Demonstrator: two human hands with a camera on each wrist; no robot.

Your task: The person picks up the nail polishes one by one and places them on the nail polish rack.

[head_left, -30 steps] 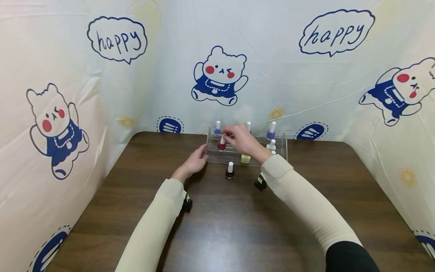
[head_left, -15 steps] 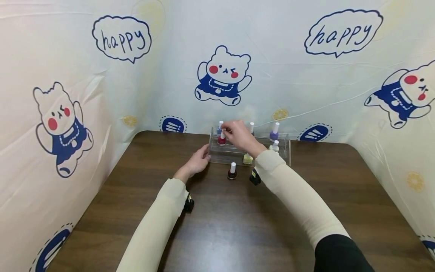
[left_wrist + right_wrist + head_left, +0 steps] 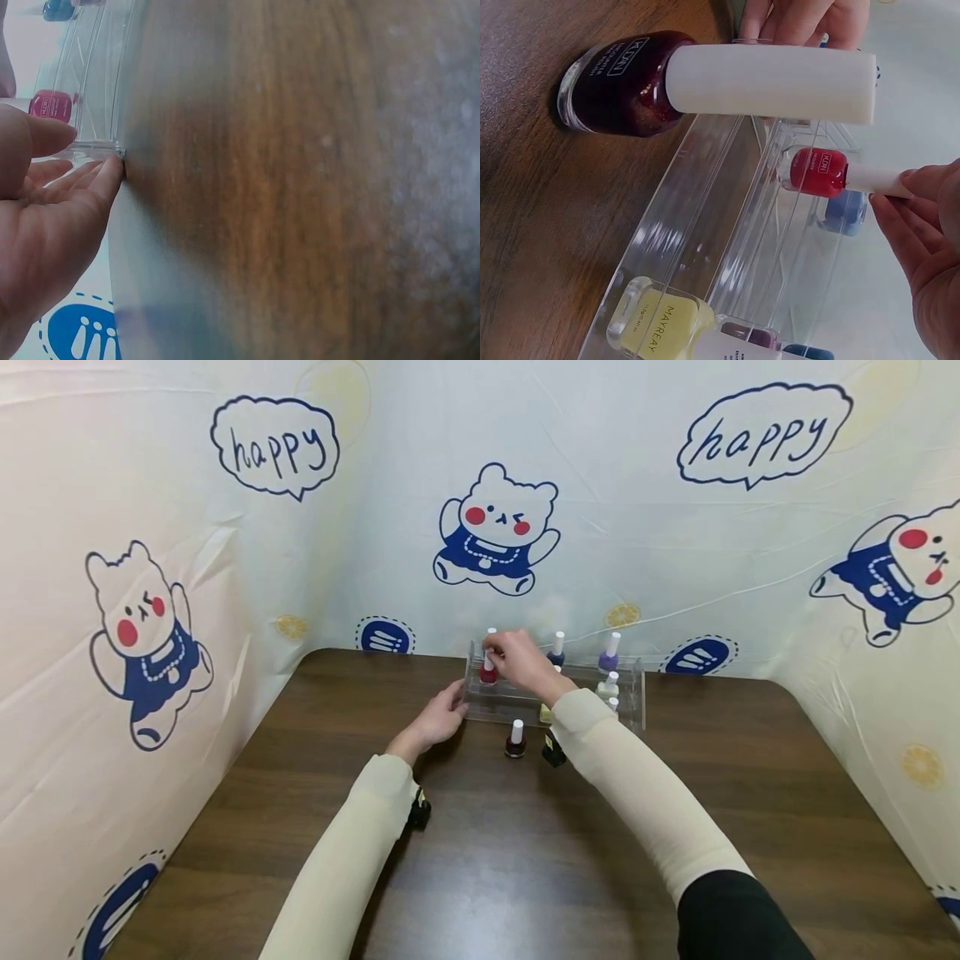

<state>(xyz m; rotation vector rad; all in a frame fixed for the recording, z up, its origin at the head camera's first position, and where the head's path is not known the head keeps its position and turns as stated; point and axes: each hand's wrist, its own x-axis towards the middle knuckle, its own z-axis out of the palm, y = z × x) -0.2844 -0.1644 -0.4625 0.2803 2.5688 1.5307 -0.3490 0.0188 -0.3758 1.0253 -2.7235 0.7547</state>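
Observation:
My right hand pinches the white cap of a red nail polish bottle, upright at the left end of the clear tiered rack, on its middle step. My left hand holds the rack's left end panel, with the thumb on one side and fingertips on the other in the left wrist view. Behind the red bottle stands a blue nail polish, partly hidden by it. A dark red nail polish with a white cap stands on the table in front of the rack.
Other bottles stand in the rack: yellow on the front step, dark blue and purple at the back, a pale one at right. A printed cloth hangs behind the brown table.
My right hand has moved the red bottle slightly left and back against the rack's left end. The left hand stays at the rack, and the head view has shifted a little.

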